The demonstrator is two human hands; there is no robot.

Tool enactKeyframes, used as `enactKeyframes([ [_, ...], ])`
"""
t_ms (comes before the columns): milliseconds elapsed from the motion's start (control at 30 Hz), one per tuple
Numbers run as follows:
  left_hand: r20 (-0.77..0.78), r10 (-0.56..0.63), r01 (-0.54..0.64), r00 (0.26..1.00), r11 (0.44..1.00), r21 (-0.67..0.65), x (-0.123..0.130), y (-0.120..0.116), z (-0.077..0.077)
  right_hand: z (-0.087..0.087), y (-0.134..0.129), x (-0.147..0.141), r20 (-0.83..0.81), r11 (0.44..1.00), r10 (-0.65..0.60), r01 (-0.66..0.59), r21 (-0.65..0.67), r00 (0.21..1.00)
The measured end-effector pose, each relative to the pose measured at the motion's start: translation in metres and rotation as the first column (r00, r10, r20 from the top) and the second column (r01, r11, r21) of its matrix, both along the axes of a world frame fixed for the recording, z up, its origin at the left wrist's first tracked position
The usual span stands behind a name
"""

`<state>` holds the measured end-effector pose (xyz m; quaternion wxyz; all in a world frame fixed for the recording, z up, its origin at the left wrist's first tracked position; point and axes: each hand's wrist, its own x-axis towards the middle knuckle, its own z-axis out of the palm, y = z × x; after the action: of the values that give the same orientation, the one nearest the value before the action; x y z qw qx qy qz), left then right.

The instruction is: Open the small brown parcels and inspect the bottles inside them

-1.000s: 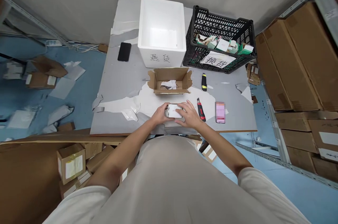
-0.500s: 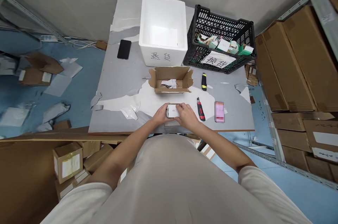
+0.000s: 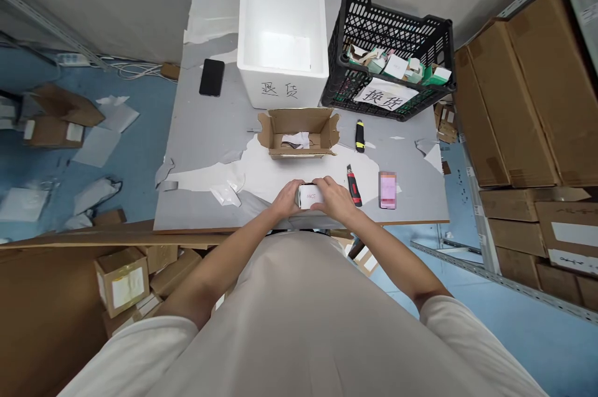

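Observation:
A small white box (image 3: 309,196) with red lettering is held between my two hands near the table's front edge. My left hand (image 3: 286,200) grips its left end, and my right hand (image 3: 334,199) has its right end, fingers closed around it. Just beyond them an open brown carton (image 3: 301,152) has some white paper (image 3: 296,139) inside. To the right of my right hand lies a red and black cutter (image 3: 354,187), with a pink-screened phone (image 3: 387,190) further right.
A white foam box (image 3: 280,80) and a black crate (image 3: 397,111) holding several small boxes stand at the back. A black phone (image 3: 212,77) lies back left, a yellow and black cutter (image 3: 359,136) right of the carton. Brown boxes (image 3: 509,98) fill the right-hand shelf.
The view has shifted slightly, so the table and its contents appear higher. The small box is tilted a little differently, its lettering showing more clearly. Both hands keep their hold.

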<state>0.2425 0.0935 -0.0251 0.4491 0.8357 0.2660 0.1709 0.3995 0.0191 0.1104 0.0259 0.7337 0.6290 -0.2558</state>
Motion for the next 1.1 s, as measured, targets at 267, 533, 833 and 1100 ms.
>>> enactKeyframes([
  [267,0.004,0.004,-0.004,1.0,0.999,-0.049,-0.001,-0.002,0.002,-0.013,-0.007,0.004,-0.114,0.995,-0.01,0.022,0.102,0.993],
  [533,0.029,0.036,-0.035,0.999,0.998,-0.05,-0.002,0.001,0.003,-0.014,-0.039,0.004,-0.141,0.834,0.2,-0.093,0.543,0.97],
  [833,0.032,0.032,-0.031,0.999,0.999,-0.027,0.001,-0.001,0.005,-0.018,-0.051,0.0,-0.246,0.955,0.13,-0.054,0.292,0.961],
  [1100,0.038,0.025,-0.024,0.999,1.0,-0.005,0.003,-0.002,0.002,0.006,0.002,0.009,0.193,0.901,0.425,-0.434,0.006,0.884],
])
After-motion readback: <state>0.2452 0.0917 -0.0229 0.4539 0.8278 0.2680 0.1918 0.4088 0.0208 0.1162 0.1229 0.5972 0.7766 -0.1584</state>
